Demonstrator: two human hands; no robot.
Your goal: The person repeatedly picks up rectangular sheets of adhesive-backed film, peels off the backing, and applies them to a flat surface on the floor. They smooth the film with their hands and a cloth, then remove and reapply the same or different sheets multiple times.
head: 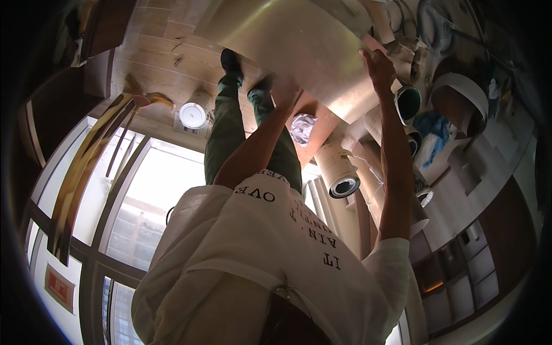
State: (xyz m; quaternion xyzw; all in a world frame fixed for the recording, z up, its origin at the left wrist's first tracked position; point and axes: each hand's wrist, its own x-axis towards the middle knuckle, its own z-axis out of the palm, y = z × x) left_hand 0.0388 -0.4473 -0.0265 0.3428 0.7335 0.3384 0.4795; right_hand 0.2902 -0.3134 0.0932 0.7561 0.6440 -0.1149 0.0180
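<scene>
A large beige sheet (302, 47) with a glossy sheen spreads out in front of me, cut off by the top of the view. My right hand (380, 71) grips its right edge, with the thumb on top. My left hand (286, 89) is at the sheet's near edge, between my legs and the sheet; it is blurred, and its fingers are hard to make out. Below the near edge, a crumpled clear plastic wrapper (303, 128) rests on a brown board (317, 113), which the sheet partly covers.
Right of the board stand several rolls of sheet material, one a printed roll (338, 168). Beyond are a blue cloth or plastic piece (432, 129) and a curved white-edged roll (461, 99). On the left floor are a white bucket (193, 114), a broom (142, 100) and long strips (79, 177) against the window.
</scene>
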